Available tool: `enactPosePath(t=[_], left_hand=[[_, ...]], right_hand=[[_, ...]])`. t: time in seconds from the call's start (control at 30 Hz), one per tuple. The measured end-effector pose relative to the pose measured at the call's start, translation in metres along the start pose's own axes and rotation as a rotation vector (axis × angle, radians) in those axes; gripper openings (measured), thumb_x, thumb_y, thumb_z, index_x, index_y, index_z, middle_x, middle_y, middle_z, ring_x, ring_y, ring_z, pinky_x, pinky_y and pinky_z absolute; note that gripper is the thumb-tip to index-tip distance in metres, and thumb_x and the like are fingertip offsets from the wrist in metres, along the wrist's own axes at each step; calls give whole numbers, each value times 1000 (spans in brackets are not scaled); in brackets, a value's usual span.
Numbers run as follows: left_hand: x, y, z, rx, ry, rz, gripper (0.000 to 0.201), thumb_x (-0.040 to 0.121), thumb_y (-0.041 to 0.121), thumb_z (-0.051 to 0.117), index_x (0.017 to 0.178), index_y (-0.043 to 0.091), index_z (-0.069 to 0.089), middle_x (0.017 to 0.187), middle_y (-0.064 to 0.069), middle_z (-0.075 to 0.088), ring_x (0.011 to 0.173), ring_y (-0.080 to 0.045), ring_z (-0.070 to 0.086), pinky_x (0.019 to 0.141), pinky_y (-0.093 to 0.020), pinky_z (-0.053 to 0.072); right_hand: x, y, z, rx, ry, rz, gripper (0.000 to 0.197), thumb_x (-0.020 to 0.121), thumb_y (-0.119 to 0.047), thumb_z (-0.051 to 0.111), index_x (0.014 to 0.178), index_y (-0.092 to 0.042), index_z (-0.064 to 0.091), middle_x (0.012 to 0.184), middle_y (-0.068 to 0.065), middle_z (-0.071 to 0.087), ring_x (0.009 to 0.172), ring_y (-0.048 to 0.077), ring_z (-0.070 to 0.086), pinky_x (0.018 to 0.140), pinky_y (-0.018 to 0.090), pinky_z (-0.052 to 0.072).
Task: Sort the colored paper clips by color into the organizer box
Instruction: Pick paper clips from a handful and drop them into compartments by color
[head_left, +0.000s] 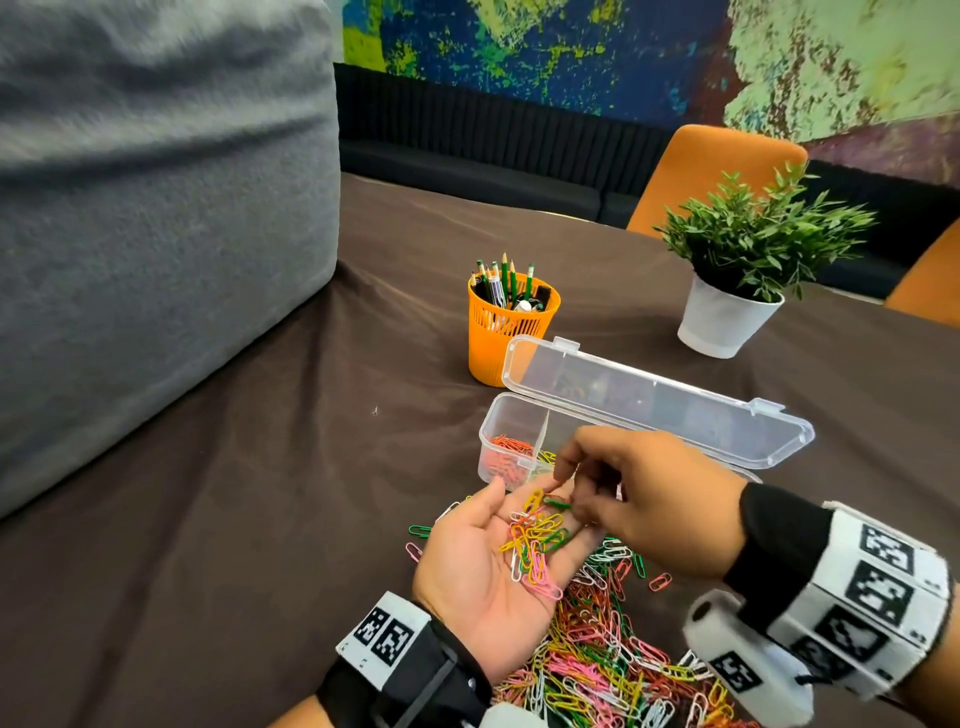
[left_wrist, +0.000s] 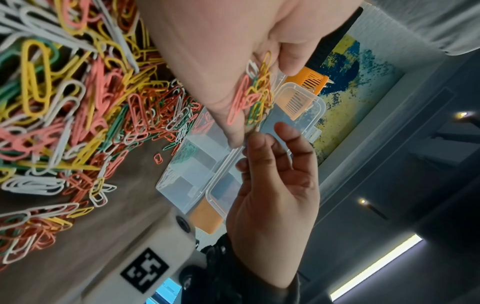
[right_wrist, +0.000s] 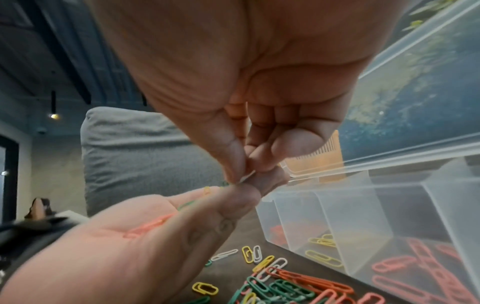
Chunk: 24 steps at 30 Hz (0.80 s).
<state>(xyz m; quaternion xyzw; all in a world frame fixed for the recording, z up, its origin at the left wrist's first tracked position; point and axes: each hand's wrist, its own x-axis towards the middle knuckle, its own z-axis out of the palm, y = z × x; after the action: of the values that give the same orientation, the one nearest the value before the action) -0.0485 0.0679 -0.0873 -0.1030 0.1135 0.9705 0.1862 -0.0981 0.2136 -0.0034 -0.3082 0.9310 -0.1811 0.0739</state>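
Note:
My left hand (head_left: 498, 525) lies palm up above the table, a small heap of mixed clips (head_left: 535, 545) resting on its relaxed fingers. My right hand (head_left: 571, 493) reaches over those fingertips; in the right wrist view its thumb and fingers pinch a pale clip (right_wrist: 246, 178). A green clip (head_left: 558, 502) lies right beside the pinch. The clear organizer box (head_left: 511, 415) stands just beyond with its lid (head_left: 649, 400) open. Its compartments hold orange-red clips (head_left: 509, 447), yellow clips (right_wrist: 323, 241), pink clips (right_wrist: 415, 265) and green clips (left_wrist: 185, 153). The big loose pile (head_left: 597, 660) lies under both hands.
An orange pencil cup (head_left: 511, 332) stands behind the box's left end and a potted plant (head_left: 737, 291) at the back right. A large grey cushion (head_left: 156, 234) fills the left. Orange chairs (head_left: 717, 166) stand past the table. A brown cloth (head_left: 311, 467) covers the table.

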Motion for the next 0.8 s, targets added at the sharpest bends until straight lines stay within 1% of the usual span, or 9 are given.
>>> enactPosePath(t=[0.07,0.17,0.23,0.33,0.37,0.47,0.57,0.7,0.8], left_hand=[[1,2,-1,12,12,11,56,101,32,39,123,-16,59,125,-34,61,121,-45,58,104,-59,43],[4,2,-3,39,32,33,54,101,31,40,124,-15,58,123,-32,63,116,-44,61,98,-55,49],[4,1,-4,47,29,38,54,102,31,39,123,-14,60,121,-31,63,109,-43,61,102,-52,46],[4,0,-5,50,23,27,55,101,32,38,124,-12,61,126,-30,60,109,-41,58,112,-49,33],[4,0,-6,52,20,28,55,101,32,38,124,-12,61,126,-30,60,108,-41,57,112,-48,33],[4,1,-6,54,10,43,56,100,32,37,128,-13,57,123,-30,62,107,-40,60,102,-46,41],[4,2,-5,53,13,59,56,101,31,37,127,-14,56,122,-31,64,105,-41,63,103,-47,40],[3,3,-3,73,24,54,56,101,33,38,127,-11,59,125,-32,62,109,-42,64,93,-47,50],[2,0,-3,68,27,17,56,100,35,40,126,-10,60,128,-32,60,123,-45,56,104,-49,41]], right_hand=[[-2,2,-2,47,22,-26,24,82,-7,62,91,-29,58,74,-16,69,70,4,64,68,25,52],[-8,1,-4,143,72,-58,22,81,-3,63,87,-24,60,73,-12,66,67,7,62,64,17,48],[-11,-2,1,190,8,-64,20,82,-4,65,88,-23,62,75,-10,68,68,6,63,66,17,49],[-14,-2,12,102,-54,-33,18,82,-12,66,88,-29,66,77,-13,69,71,4,64,73,22,53],[-14,-2,14,61,-39,-24,18,81,-15,66,90,-30,68,77,-14,69,71,3,64,74,21,53],[-13,-3,15,-8,20,-13,16,79,-23,69,92,-32,71,78,-15,67,73,1,62,73,17,51],[-13,-4,17,-48,48,-52,9,78,-28,68,86,-31,70,78,-15,62,73,2,59,71,19,49],[-15,-2,20,-41,25,-34,2,79,-28,63,78,-30,63,77,-14,59,72,3,57,68,20,49],[-16,-1,20,18,14,3,3,79,-26,63,77,-25,62,74,-11,62,67,6,58,66,24,51]])
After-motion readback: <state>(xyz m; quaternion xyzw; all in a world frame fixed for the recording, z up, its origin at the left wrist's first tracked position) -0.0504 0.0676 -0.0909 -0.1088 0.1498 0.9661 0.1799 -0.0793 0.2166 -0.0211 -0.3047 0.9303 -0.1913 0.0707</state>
